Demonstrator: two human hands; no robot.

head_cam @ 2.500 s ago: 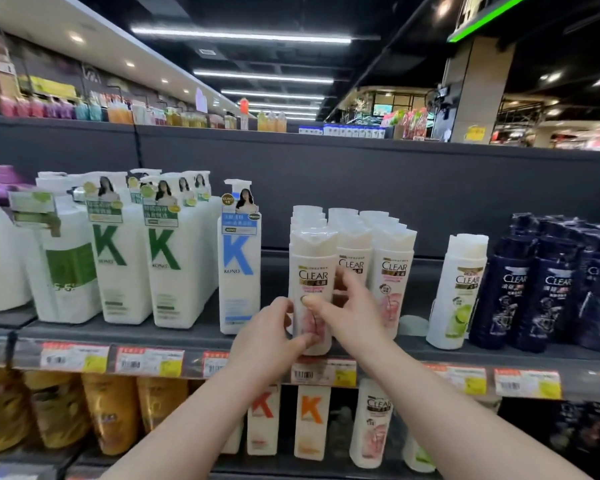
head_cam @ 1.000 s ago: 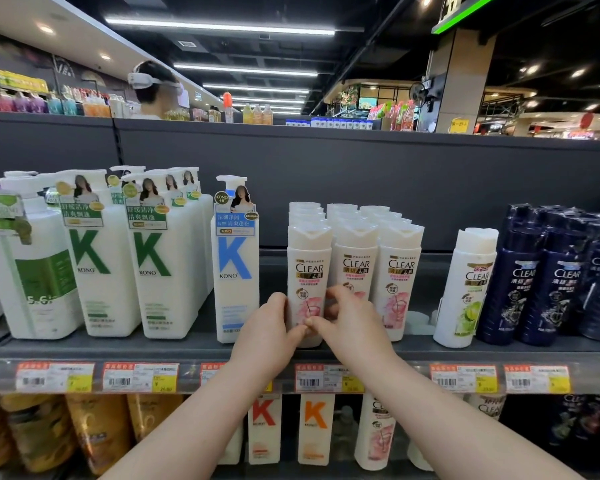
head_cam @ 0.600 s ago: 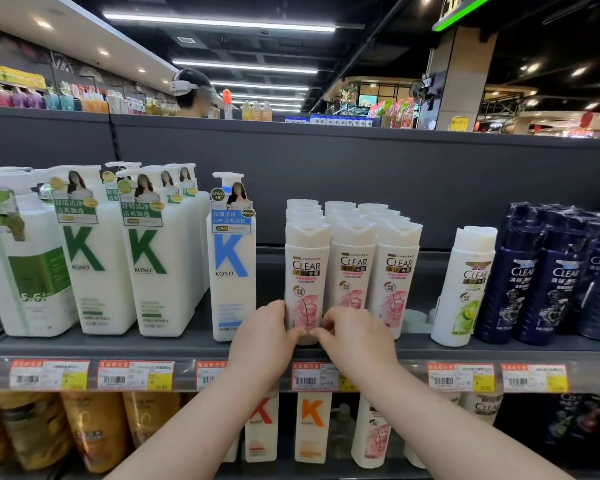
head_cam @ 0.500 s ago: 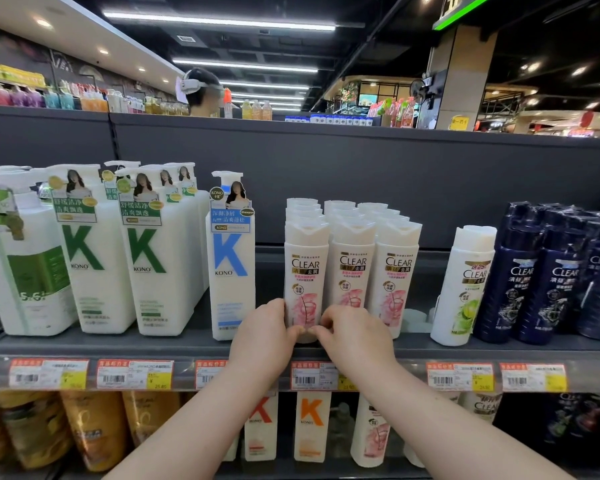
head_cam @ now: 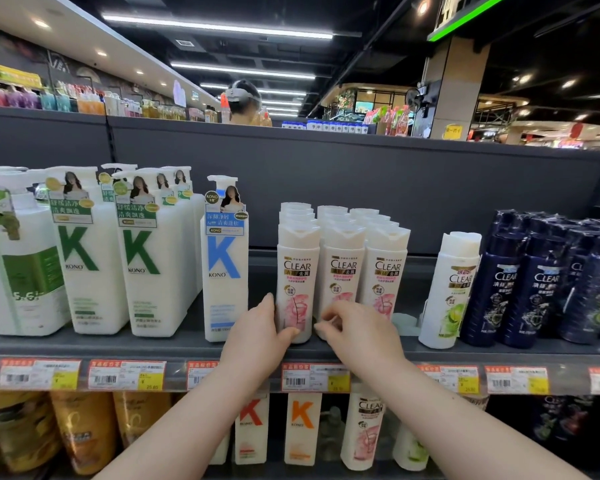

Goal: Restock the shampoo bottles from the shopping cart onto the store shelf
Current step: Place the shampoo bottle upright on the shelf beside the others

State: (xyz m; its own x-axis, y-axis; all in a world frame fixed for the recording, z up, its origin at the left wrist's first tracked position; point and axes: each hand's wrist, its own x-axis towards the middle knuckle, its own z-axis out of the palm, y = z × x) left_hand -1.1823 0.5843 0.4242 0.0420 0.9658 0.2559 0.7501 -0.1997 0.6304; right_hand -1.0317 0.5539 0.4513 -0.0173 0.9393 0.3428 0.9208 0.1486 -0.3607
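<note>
Three rows of white CLEAR shampoo bottles with pink labels stand on the dark shelf (head_cam: 174,344). My left hand (head_cam: 257,337) grips the base of the front left bottle (head_cam: 297,271), thumb across its front and fingers at its left side. That bottle stands upright, level with the two front bottles beside it. My right hand (head_cam: 357,330) hovers with loosely curled fingers in front of the base of the middle front bottle (head_cam: 342,268), holding nothing. The shopping cart is out of view.
A blue-K KONO pump bottle (head_cam: 226,271) stands just left of my left hand, with green-K bottles (head_cam: 142,265) beyond it. To the right are a lime CLEAR bottle (head_cam: 447,292) and dark blue CLEAR bottles (head_cam: 534,282). Price tags (head_cam: 314,377) line the shelf edge. A person's head (head_cam: 243,102) shows behind the shelving.
Both hands slid the front left CLEAR bottle back into line with its neighbours. My right hand then let go of it and shifted right to the middle bottle's base.
</note>
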